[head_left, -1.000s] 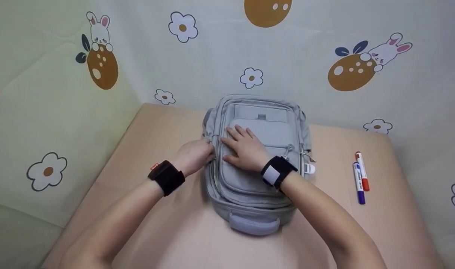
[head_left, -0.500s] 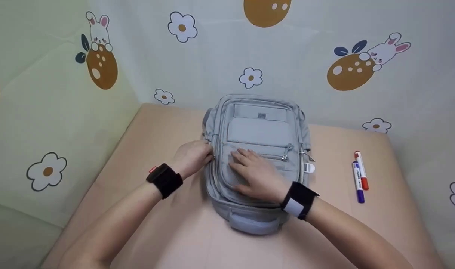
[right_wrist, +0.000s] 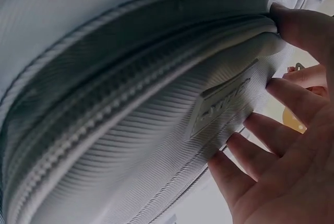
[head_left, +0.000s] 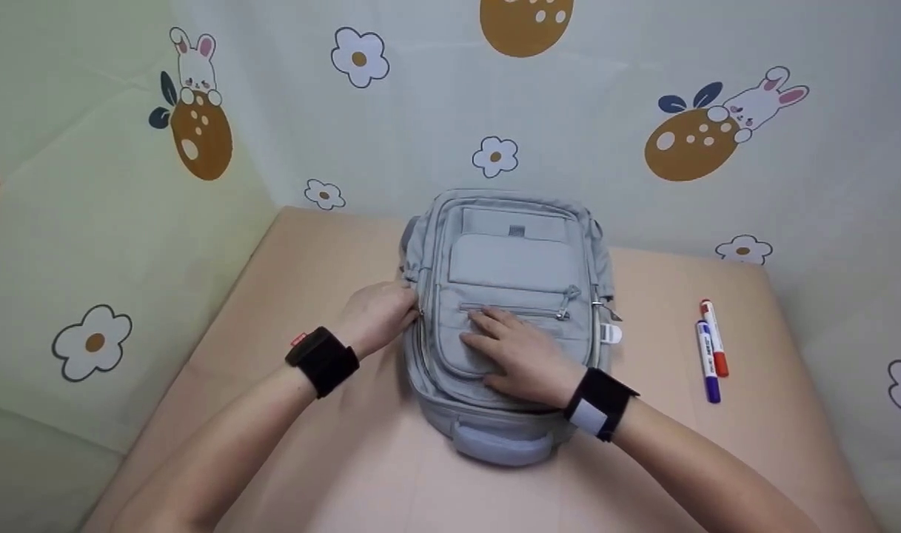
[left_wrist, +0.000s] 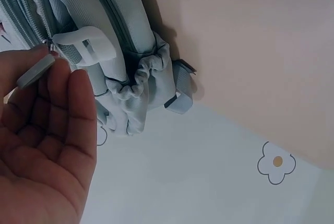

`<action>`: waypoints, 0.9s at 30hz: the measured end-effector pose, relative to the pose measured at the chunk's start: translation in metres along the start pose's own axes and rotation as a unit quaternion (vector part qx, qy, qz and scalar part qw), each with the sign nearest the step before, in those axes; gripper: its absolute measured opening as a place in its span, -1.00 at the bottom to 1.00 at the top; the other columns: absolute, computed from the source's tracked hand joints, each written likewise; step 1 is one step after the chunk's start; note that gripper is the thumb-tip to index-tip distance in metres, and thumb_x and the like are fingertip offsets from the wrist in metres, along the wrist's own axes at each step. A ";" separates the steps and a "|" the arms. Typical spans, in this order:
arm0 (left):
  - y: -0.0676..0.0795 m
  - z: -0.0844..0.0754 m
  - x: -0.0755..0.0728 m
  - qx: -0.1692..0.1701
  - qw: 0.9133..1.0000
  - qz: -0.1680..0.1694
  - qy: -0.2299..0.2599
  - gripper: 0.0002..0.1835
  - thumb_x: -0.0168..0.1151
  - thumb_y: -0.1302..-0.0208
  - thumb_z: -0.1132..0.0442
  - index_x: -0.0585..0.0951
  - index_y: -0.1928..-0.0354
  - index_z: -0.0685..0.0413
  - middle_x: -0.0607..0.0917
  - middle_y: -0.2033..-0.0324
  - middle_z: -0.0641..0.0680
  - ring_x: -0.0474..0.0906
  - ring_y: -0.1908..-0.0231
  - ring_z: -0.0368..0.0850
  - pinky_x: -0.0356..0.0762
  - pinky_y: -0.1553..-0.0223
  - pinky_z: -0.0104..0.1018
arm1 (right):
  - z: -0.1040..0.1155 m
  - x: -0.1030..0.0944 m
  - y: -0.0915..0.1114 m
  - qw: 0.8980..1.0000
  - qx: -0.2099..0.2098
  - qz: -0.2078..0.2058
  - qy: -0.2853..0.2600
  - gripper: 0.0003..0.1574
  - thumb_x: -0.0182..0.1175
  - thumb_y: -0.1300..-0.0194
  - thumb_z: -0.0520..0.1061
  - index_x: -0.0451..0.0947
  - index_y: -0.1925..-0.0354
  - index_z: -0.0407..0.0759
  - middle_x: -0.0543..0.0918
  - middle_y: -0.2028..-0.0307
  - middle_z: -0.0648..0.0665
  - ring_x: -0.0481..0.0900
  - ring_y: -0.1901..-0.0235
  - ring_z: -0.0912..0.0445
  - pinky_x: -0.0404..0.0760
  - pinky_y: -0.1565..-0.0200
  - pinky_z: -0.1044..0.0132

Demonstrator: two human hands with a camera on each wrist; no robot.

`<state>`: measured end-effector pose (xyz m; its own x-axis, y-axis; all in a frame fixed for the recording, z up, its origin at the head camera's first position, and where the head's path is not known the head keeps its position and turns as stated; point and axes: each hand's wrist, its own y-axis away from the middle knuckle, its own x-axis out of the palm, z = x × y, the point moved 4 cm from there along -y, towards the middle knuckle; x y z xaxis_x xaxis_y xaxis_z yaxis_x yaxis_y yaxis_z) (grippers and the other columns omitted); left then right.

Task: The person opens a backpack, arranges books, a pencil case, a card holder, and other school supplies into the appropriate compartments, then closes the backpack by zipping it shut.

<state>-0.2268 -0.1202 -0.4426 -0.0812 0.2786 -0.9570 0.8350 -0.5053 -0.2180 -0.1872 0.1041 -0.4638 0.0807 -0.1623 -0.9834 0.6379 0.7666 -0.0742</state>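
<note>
A light grey backpack [head_left: 520,260] lies on the table with its front panel up and its top handle [head_left: 503,443] toward me. My left hand [head_left: 380,314] is at the bag's left side. In the left wrist view, its thumb and fingers pinch a grey zipper pull [left_wrist: 36,71] on the side zip, beside a white plastic buckle [left_wrist: 99,46]. My right hand [head_left: 530,359] rests on the lower front panel with fingers spread. The right wrist view shows its fingertips along the fabric near a raised label [right_wrist: 222,98].
To the right of the bag, a red marker [head_left: 715,340] and a blue marker [head_left: 708,363] lie side by side on the pinkish table [head_left: 332,459]. A printed fabric backdrop [head_left: 420,111] rises behind the table and along its sides.
My right hand has slid from the bag's upper left front down toward the handle end, uncovering the front pocket and its zip. The left hand has stayed at the side zip.
</note>
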 end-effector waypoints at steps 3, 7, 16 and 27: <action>0.002 -0.004 -0.001 0.003 1.000 0.007 -0.010 -0.83 0.30 -0.36 0.28 0.58 0.41 0.11 0.66 0.39 0.12 0.65 0.35 0.13 0.61 0.31 0.07 | 0.000 0.000 0.000 1.000 0.000 0.000 -0.004 -0.11 0.46 -0.19 0.07 0.43 -0.44 -0.04 0.24 -0.52 -0.21 0.14 -0.51 -0.18 0.24 -0.40 -0.14; 0.009 -0.013 -0.001 0.021 0.999 0.020 -0.030 -0.80 0.26 -0.33 0.30 0.54 0.48 0.09 0.62 0.47 0.10 0.61 0.45 0.10 0.59 0.41 0.03 | 0.000 -0.001 0.000 1.000 -0.005 -0.002 -0.006 -0.12 0.46 -0.19 0.05 0.44 -0.43 -0.05 0.25 -0.52 -0.22 0.15 -0.50 -0.19 0.23 -0.41 -0.12; 0.023 -0.033 0.005 0.035 0.994 0.105 0.002 -0.68 0.36 -0.18 0.29 0.42 0.61 0.00 0.41 0.67 -0.07 0.38 0.63 -0.09 0.44 0.59 -0.10 | 0.000 -0.002 0.000 1.000 -0.004 -0.002 -0.009 -0.12 0.47 -0.18 0.04 0.45 -0.42 -0.06 0.25 -0.52 -0.23 0.13 -0.51 -0.18 0.18 -0.44 -0.10; 0.033 -0.055 0.015 0.013 0.983 0.173 0.068 -0.64 0.35 -0.13 0.30 0.42 0.69 -0.10 0.35 0.72 -0.19 0.28 0.67 -0.23 0.24 0.65 -0.28 | 0.001 -0.001 0.001 1.000 0.000 -0.003 -0.003 -0.11 0.46 -0.18 0.07 0.43 -0.43 -0.05 0.24 -0.52 -0.22 0.13 -0.51 -0.17 0.18 -0.44 -0.11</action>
<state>-0.1707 -0.0881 -0.4533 0.2797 0.1933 -0.9404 0.7853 -0.6096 0.1082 -0.1856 0.1043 -0.4630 0.0823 -0.1701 -0.9820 0.6378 0.7661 -0.0793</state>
